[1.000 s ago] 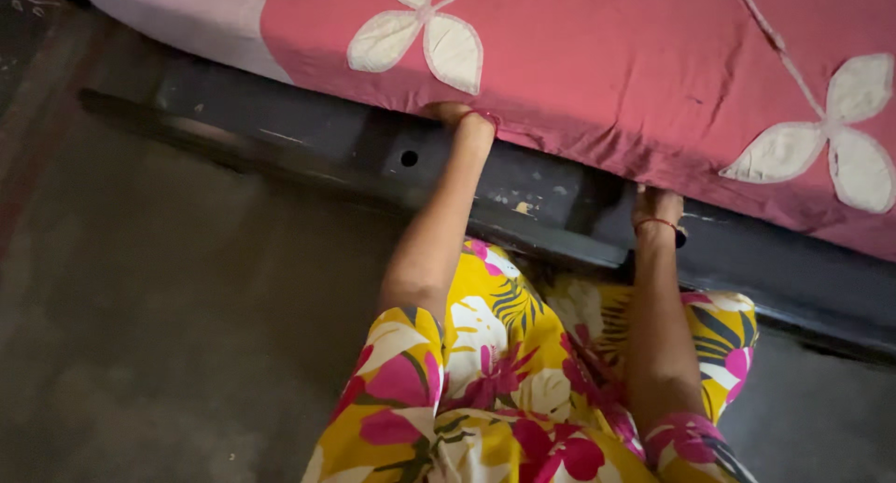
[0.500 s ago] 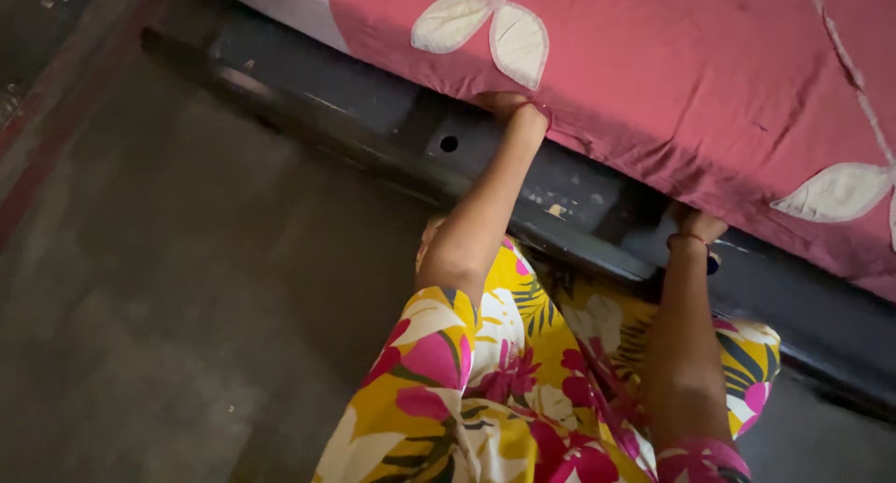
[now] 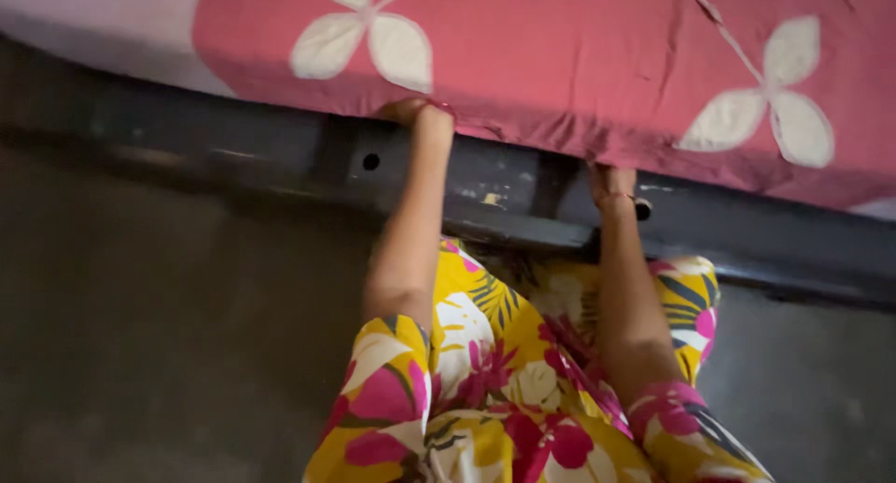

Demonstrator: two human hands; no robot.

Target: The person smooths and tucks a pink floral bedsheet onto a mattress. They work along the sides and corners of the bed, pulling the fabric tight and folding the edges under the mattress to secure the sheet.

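Head view, the only one: the dark bed frame [image 3: 523,189] serves as the landmark, running across the picture and now nearly level, where half a second ago it slanted down to the right; the camera has swung, so the frame and all above it sit flatter and further left. Just above the frame lies the pink bedsheet [image 3: 560,63] with its white flower patches, its lower edge hanging along the top of the rail. The left hand [image 3: 411,112] meets that edge above the frame, near the small round hole in the rail, as it did before; its fingers are tucked under the cloth, so whether they are open or pinching the sheet cannot be told. The right hand [image 3: 611,180] is further right along the frame, also pushed up under the sheet's hem, a thin red band at the wrist; its fingers are hidden too. Both hands keep their places on the sheet relative to the frame, so the tucking of the hem looks to be going on at the same stretch. Below the frame are the flowered yellow dress [image 3: 504,380] and the grey floor [image 3: 168,352]
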